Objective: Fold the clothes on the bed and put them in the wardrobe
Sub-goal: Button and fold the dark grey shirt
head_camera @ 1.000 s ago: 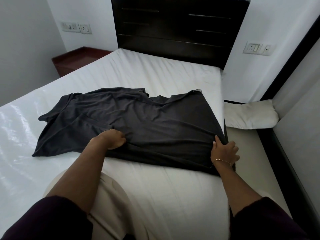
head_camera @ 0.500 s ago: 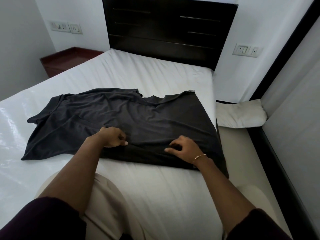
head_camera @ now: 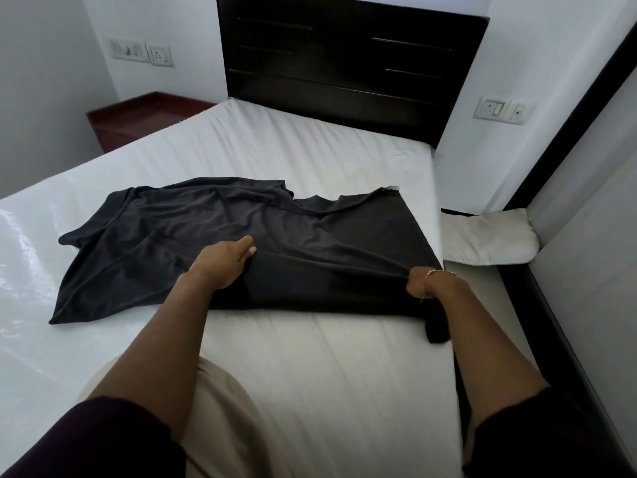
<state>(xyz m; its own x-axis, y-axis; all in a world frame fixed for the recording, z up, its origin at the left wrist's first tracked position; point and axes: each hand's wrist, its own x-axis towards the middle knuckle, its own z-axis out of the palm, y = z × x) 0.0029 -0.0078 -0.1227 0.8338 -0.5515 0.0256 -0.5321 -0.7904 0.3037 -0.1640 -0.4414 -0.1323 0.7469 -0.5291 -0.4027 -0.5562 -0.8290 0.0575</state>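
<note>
Pressing down on the dark garment (head_camera: 241,243), the left hand (head_camera: 224,262) lies near the middle of the view with its fingers extended toward 1 o'clock and flat on the cloth; it grasps nothing and appears to serve as an anchor that keeps the fabric from sliding. The right hand (head_camera: 418,284), at roughly 4 o'clock from the left, is curled around the garment's near right edge, and the fabric shows tension creases running from that grip toward the left hand; the fingers themselves are mostly hidden beneath the cloth. This pairing suggests a smoothing or tensioning step ahead of the first fold. The garment lies spread across the white bed (head_camera: 310,374), its crumpled sleeve end toward 9 o'clock and its straighter end at the bed's right edge, with one corner hanging over the side. A white pillow (head_camera: 489,236) rests on the floor beyond that edge at 3 o'clock. The dark headboard (head_camera: 344,63) stands at 12 o'clock, and a wooden bedside unit (head_camera: 138,115) sits at 10 o'clock. No wardrobe is visible, so storage remains outstanding.
</note>
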